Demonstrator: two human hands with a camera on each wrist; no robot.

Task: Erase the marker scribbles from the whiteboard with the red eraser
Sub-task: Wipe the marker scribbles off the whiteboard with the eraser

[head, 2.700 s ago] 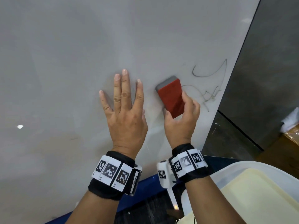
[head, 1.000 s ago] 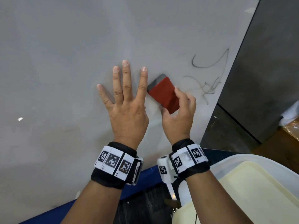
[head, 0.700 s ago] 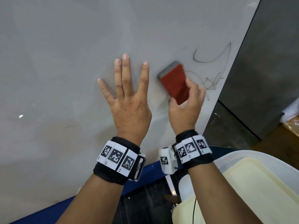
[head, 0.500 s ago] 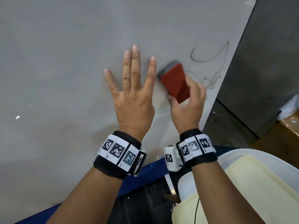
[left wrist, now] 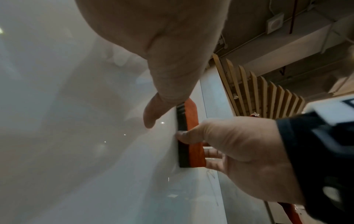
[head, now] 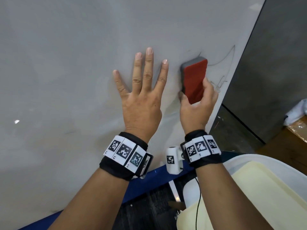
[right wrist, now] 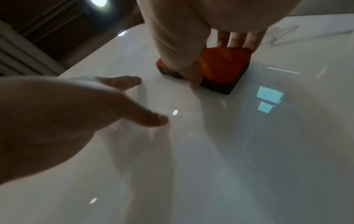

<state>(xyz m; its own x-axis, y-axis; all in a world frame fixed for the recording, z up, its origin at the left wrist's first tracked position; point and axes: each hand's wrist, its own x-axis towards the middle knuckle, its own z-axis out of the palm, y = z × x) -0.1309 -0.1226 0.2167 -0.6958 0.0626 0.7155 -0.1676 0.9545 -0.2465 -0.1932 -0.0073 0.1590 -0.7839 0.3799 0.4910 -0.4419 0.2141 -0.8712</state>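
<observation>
I am in the middle of the wiping step: my right hand [head: 197, 105] grips the red eraser [head: 194, 80] by its long sides, thumb on one edge and fingers curled round the other, and holds its dark felt face flat against the whiteboard [head: 66, 47]. My left hand [head: 141, 98] lies released, fingers straight and spread, palm braced on the board just beside the eraser. The eraser sits at the left end of the scribbles [head: 222, 70], covering the start of the upper curved stroke; a thin grey arc and a knot of tangled lines are still there to its right, close to the board's right edge. So I judge the job partly done, and the next move calls for carrying the eraser rightward and a little down across those lines with firm, even pressure, keeping the felt flat and stopping short of the edge so it does not slip off. The board is smooth and glossy, pale grey-white, and throws back ceiling lights in the wrist views, so I expect the eraser to slide easily. The eraser is a rounded rectangular block, with a hard red back and a thick ribbed charcoal felt layer under it. The marker strokes look faint and dry, thin rather than bold.
</observation>
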